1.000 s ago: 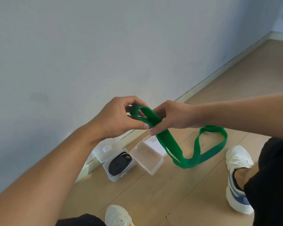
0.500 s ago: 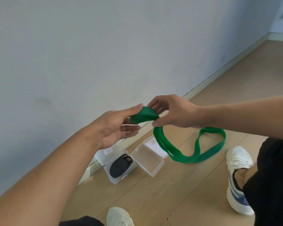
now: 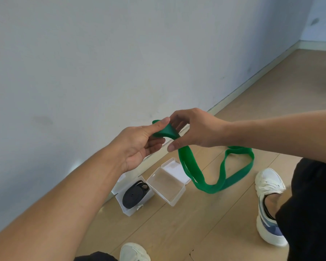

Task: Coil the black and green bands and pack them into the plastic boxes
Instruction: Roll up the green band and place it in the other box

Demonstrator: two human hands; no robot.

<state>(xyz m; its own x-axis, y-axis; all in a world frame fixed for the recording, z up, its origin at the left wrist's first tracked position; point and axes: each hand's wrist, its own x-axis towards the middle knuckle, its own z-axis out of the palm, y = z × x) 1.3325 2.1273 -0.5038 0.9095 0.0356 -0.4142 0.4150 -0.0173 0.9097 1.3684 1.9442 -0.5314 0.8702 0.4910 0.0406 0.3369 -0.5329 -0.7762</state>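
Both hands work the green band (image 3: 191,166) in mid-air above the boxes.

L hand (image 3: 137,146): thumb tip presses the band's folded end vs. the fingers (image 3: 154,143), which lie loosely curled under it, palm up. R hand (image 3: 194,129): fingers curled over the same fold from the other side, thumb below, pinching it. Rest of band hangs down from the fold in a long doubled loop, low bend blurred just right of the boxes, far loop near the R shoe (image 3: 269,204). On the floor (image 3: 205,232) by the wall (image 3: 120,53): two clear boxes, lids open. L box (image 3: 129,209) holds the coiled black band (image 3: 134,194); R box (image 3: 166,187), touching it, has nothing in it. L shoe (image 3: 134,252) at bottom edge.
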